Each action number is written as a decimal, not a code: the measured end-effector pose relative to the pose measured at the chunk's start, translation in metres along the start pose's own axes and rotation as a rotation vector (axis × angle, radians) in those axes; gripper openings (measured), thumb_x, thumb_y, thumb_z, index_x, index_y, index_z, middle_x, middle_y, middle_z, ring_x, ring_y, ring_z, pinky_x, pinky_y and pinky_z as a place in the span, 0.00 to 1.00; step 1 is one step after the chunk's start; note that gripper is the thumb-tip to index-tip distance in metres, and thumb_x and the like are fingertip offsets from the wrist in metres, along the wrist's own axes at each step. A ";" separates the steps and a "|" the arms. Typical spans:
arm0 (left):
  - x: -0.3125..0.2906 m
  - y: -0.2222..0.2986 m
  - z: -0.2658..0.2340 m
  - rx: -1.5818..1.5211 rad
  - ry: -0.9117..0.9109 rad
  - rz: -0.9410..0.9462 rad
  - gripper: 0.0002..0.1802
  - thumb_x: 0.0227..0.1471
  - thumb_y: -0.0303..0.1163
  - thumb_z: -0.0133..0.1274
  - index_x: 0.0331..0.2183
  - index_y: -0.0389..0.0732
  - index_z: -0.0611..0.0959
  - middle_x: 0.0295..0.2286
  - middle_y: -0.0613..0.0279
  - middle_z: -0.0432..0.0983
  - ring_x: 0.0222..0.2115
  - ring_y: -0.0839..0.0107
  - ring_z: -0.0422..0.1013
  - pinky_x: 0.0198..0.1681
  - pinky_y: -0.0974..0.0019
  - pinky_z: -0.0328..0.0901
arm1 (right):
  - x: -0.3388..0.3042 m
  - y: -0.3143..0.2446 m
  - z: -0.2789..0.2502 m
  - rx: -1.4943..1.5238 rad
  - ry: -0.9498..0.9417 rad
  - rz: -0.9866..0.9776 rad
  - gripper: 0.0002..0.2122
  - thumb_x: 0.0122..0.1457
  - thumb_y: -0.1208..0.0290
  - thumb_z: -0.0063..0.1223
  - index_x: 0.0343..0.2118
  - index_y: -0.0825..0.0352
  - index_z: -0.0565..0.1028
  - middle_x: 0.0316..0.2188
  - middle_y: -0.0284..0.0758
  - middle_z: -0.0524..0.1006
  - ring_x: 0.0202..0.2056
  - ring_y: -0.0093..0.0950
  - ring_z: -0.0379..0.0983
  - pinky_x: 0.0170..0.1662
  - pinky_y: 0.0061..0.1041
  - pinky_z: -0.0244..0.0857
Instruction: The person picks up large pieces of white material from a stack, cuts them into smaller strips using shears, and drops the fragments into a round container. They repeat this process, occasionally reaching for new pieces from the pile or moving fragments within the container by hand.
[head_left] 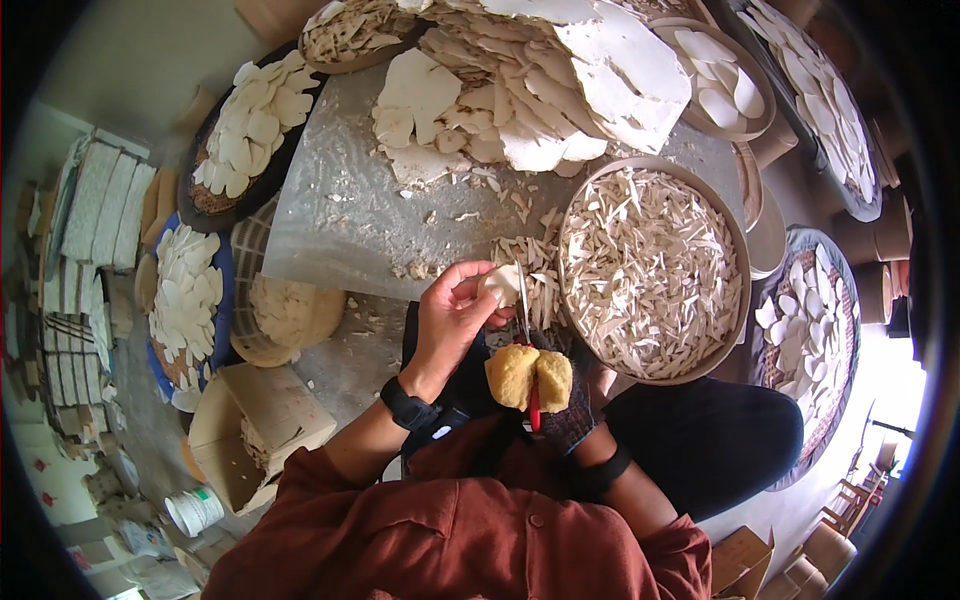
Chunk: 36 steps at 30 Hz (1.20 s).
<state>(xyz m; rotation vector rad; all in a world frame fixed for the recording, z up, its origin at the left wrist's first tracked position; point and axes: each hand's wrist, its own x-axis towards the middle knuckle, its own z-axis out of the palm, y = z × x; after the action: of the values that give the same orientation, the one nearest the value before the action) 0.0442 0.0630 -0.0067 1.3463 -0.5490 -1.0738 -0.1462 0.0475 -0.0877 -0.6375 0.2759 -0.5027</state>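
My bare left hand [452, 318] pinches a small, flat, off-white piece [503, 284] between thumb and fingers, over the near edge of the grey table. Right beside that piece stand the upright blades of a pair of scissors [522, 305]. My right hand [572, 422], in a dark knitted glove, is closed around the scissors' red handles, which are padded with yellow foam [510, 378]; the foam covers most of its fingers. A heap of cut off-white strips [537, 262] lies just past the blades. To the right, a round tray [746, 270] is filled with similar strips [650, 265].
A big pile of flat off-white slabs [520, 85] covers the table's [320, 190] far side. Round trays of flat pieces [245, 130] stand left and right. At lower left are an open cardboard box [230, 400] and a white tub [194, 511].
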 end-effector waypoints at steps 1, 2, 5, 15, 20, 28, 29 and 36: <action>0.000 0.000 0.000 0.003 -0.012 0.004 0.18 0.52 0.24 0.53 0.46 0.34 0.72 0.34 0.52 0.78 0.29 0.67 0.77 0.30 0.71 0.72 | 0.000 0.006 -0.001 -0.291 0.039 -0.021 0.14 0.60 0.72 0.49 0.48 0.67 0.70 0.44 0.37 0.73 0.47 0.29 0.70 0.53 0.28 0.64; 0.001 -0.001 0.000 0.001 -0.004 -0.026 0.18 0.52 0.24 0.53 0.46 0.34 0.72 0.34 0.52 0.78 0.29 0.67 0.77 0.30 0.71 0.72 | -0.002 0.008 -0.004 -0.506 0.078 -0.027 0.13 0.60 0.72 0.49 0.48 0.67 0.70 0.44 0.37 0.73 0.47 0.29 0.70 0.53 0.28 0.63; 0.002 -0.001 -0.001 -0.045 -0.010 -0.095 0.18 0.51 0.24 0.54 0.46 0.33 0.73 0.33 0.52 0.78 0.28 0.67 0.77 0.30 0.71 0.73 | -0.006 0.013 -0.008 -0.479 0.023 -0.074 0.13 0.60 0.70 0.48 0.47 0.67 0.71 0.44 0.36 0.73 0.47 0.30 0.70 0.53 0.28 0.63; 0.004 0.015 -0.004 0.157 -0.252 -0.070 0.16 0.54 0.23 0.49 0.46 0.31 0.74 0.33 0.57 0.78 0.29 0.73 0.76 0.32 0.74 0.71 | 0.001 -0.005 0.010 -0.452 0.147 -0.020 0.16 0.59 0.71 0.48 0.50 0.68 0.69 0.47 0.40 0.73 0.49 0.34 0.70 0.54 0.32 0.63; 0.007 0.007 0.009 0.036 -0.097 0.060 0.18 0.53 0.22 0.52 0.47 0.32 0.72 0.34 0.56 0.77 0.31 0.73 0.75 0.34 0.71 0.72 | -0.006 -0.020 0.003 -1.209 -0.040 -0.282 0.16 0.59 0.71 0.44 0.50 0.65 0.68 0.47 0.39 0.72 0.50 0.33 0.69 0.55 0.29 0.60; 0.019 0.000 0.005 0.003 -0.015 -0.042 0.17 0.52 0.22 0.53 0.45 0.31 0.73 0.31 0.54 0.78 0.28 0.69 0.76 0.33 0.70 0.73 | -0.001 -0.004 0.002 -0.524 0.070 -0.128 0.16 0.54 0.68 0.54 0.46 0.66 0.72 0.43 0.37 0.75 0.46 0.29 0.72 0.51 0.27 0.64; 0.020 0.000 0.004 -0.043 -0.020 -0.050 0.17 0.51 0.22 0.53 0.45 0.31 0.74 0.30 0.54 0.78 0.27 0.69 0.77 0.32 0.71 0.73 | -0.002 -0.004 0.001 -0.377 0.066 -0.073 0.16 0.53 0.68 0.56 0.45 0.66 0.72 0.43 0.37 0.75 0.45 0.29 0.72 0.51 0.27 0.65; 0.023 0.007 -0.006 0.091 -0.128 -0.028 0.15 0.53 0.23 0.52 0.44 0.31 0.74 0.30 0.57 0.78 0.28 0.72 0.76 0.32 0.72 0.72 | -0.001 0.005 -0.010 -0.267 0.060 -0.014 0.16 0.61 0.72 0.44 0.52 0.67 0.67 0.50 0.39 0.71 0.52 0.30 0.67 0.57 0.30 0.59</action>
<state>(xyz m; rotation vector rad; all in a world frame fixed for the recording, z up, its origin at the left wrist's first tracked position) 0.0617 0.0461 -0.0074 1.3741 -0.6817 -1.1756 -0.1489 0.0462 -0.0987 -0.8851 0.4001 -0.5032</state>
